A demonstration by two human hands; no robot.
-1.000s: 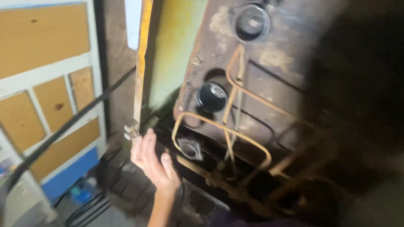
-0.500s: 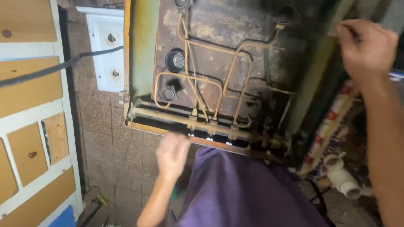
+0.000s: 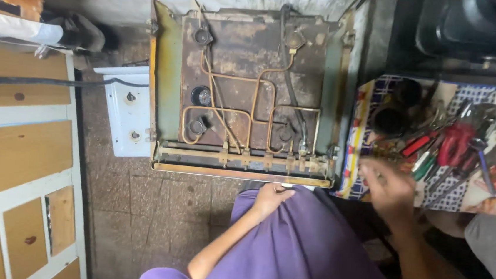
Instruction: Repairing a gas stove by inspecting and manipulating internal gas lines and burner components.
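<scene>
Single head view, worn high, aimed steeply down. Stove underside (image 3: pixel 246 92) is seen close, upright against the wall; floor (image 3: pixel 135 219) below, tool cloth (image 3: pixel 436 142) at right. Both hands (image 3: pixel 270 197) are caught at frame bottom.

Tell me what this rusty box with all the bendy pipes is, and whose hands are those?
The picture comes from a camera worn on a person's head, looking down, so the hands belong to that person. The rusty box looks like a gas cooker with its top taken off. It stands on a tiled floor. The thin bent copper pipes inside probably carry gas to the round burner parts. The left hand rests at the box's near edge, close to the person's purple clothes. I cannot tell whether it holds anything. The right hand is blurred and reaches over a patterned cloth covered with tools, some with red handles. A white panel lies beside the box, and wooden boards are on the far left.
</scene>
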